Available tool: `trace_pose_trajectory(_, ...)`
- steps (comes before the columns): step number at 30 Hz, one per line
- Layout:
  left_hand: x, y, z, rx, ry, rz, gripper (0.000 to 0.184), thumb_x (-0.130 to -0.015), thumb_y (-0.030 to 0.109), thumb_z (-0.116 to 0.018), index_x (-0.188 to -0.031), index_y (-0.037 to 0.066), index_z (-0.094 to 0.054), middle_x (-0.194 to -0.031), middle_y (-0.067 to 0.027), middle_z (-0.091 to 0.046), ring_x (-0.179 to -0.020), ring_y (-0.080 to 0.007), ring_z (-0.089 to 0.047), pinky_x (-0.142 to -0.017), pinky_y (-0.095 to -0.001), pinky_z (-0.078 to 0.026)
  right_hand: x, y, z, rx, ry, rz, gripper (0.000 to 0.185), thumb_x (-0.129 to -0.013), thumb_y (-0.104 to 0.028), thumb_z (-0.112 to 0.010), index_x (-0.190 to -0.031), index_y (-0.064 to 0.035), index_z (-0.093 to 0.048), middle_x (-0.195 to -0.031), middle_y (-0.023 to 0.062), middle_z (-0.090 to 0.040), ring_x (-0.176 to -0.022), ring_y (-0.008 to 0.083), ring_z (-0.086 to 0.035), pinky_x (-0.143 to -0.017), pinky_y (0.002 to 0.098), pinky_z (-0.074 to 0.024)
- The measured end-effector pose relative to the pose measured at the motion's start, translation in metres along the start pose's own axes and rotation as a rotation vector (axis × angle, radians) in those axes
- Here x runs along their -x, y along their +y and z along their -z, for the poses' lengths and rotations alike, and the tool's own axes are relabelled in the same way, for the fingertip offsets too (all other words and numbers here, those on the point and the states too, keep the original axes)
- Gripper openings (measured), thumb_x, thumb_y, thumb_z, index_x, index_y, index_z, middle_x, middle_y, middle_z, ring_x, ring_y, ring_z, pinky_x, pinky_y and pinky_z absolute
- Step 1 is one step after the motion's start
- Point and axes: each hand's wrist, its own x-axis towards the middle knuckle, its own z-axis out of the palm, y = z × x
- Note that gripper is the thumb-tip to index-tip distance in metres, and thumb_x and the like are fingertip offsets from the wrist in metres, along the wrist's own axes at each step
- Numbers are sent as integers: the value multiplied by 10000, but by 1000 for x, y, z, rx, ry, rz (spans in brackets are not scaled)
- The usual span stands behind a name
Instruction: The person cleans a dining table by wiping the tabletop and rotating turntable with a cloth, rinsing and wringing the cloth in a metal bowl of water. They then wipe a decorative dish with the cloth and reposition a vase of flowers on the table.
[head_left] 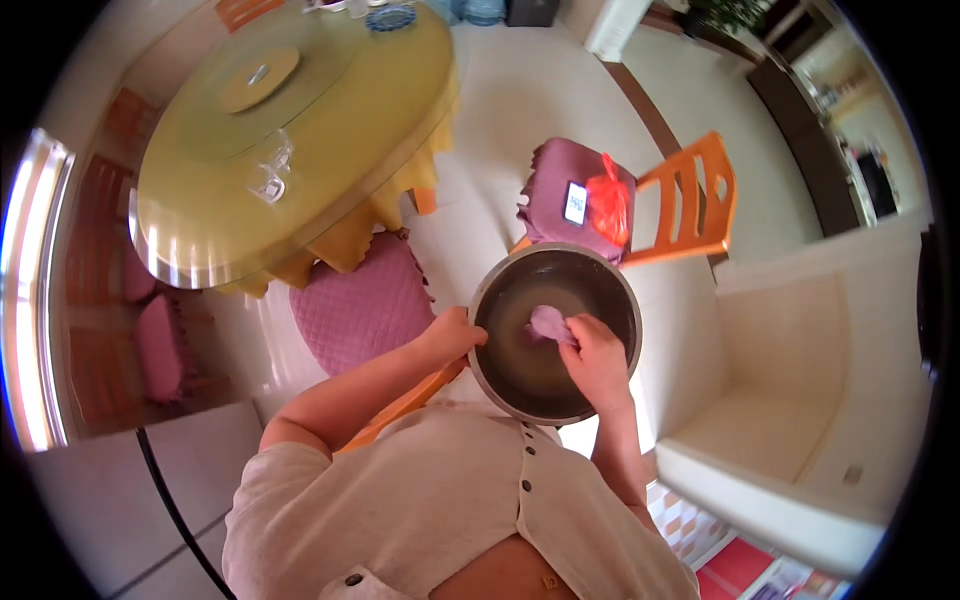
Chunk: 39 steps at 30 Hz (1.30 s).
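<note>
A round metal basin is in front of my body, with what looks like murky water at its bottom. My left hand is closed on the basin's left rim, thumb over the edge. Inside the basin, my right hand grips a small pinkish-lilac cloth, its fingers pinched around one end. The cloth hangs over the middle of the basin; I cannot tell whether its lower end touches the water.
Beyond the basin, a cushioned chair carries a phone and a red plastic bag. At left, a round table with a yellow cloth bears glasses and a turntable. A pink-cushioned seat stands beside it.
</note>
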Motion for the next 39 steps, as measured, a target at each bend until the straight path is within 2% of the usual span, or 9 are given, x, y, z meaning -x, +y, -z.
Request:
trace_pose_trajectory(6, -48, 48, 5, 111, 229, 55, 180, -761, 23, -570, -904, -76, -616, -670, -113, -608, -584, -213, -621, -484, -318, -516, -105, 50, -2, -85, -130, 307, 233, -714, -30, -658, -937, -19, -592, -935, 125, -610, -838, 329, -598, -731, 399, -494)
trace_pose_trajectory(12, -91, 60, 33, 444, 451, -13, 114, -785, 8, -563, -867, -62, -598, -643, -108, -582, -517, -185, -571, -409, -309, -442, -202, 68, -27, -202, -164, 366, 228, -741, -19, -634, -955, 23, -567, -935, 163, -594, -859, 365, -582, -732, 417, -480)
trace_pose_trajectory(16, -111, 56, 70, 455, 533, 8, 131, -779, 13, -572, -890, -49, -602, -686, -110, -599, -528, -182, -574, -407, -309, -438, -254, 73, -57, -284, -295, 363, 193, -773, -24, -608, -950, 29, -551, -895, 174, -581, -839, 361, -581, -718, 408, -467)
trace_pose_trajectory(22, -126, 49, 122, 617, 778, -26, 194, -766, 36, -577, -939, -47, -606, -767, -119, -635, -602, -188, -624, -473, -315, -522, -327, 52, -110, -672, -610, 147, 111, -893, -61, -523, -964, 22, -545, -814, 139, -580, -683, 227, -622, -617, 338, -485)
trace_pose_trajectory(23, -125, 49, 129, 646, 817, -10, 198, -768, 49, -578, -945, -35, -609, -760, -99, -630, -615, -174, -625, -483, -300, -532, -340, 47, -119, -667, -653, 177, 154, -924, -74, -488, -1022, 23, -557, -817, 108, -586, -674, 164, -605, -612, 315, -490)
trace_pose_trajectory(27, -128, 50, 170, 728, 943, 20, 192, -769, 52, -572, -940, -27, -609, -740, -78, -615, -602, -167, -619, -487, -291, -536, -394, 23, -162, -827, -806, 150, 241, -938, -99, -461, -1124, 8, -570, -840, 14, -593, -697, 83, -546, -643, 274, -486)
trace_pose_trajectory(35, -142, 46, 216, 934, 1124, 47, 167, -759, 36, -555, -913, -19, -591, -698, -65, -587, -551, -146, -589, -481, -287, -539, -493, -9, -248, -986, -1073, 71, 286, -931, -157, -436, -1118, -15, -599, -880, -8, -597, -778, 73, -529, -709, 216, -443)
trace_pose_trajectory(37, -146, 51, 229, 940, 1151, 53, 172, -758, 33, -553, -916, -23, -588, -702, -69, -590, -550, -149, -589, -489, -297, -547, -512, -27, -248, -1065, -1151, -48, 262, -922, -137, -461, -1098, -15, -611, -892, -6, -603, -786, 70, -539, -724, 204, -443)
trace_pose_trajectory(39, -149, 55, 236, 939, 1168, 65, 176, -757, 31, -552, -920, -27, -586, -705, -72, -592, -548, -152, -590, -497, -306, -554, -534, -38, -249, -948, -1207, -42, 251, -915, -117, -475, -1104, -15, -604, -854, -1, -604, -720, 64, -541, -662, 207, -460)
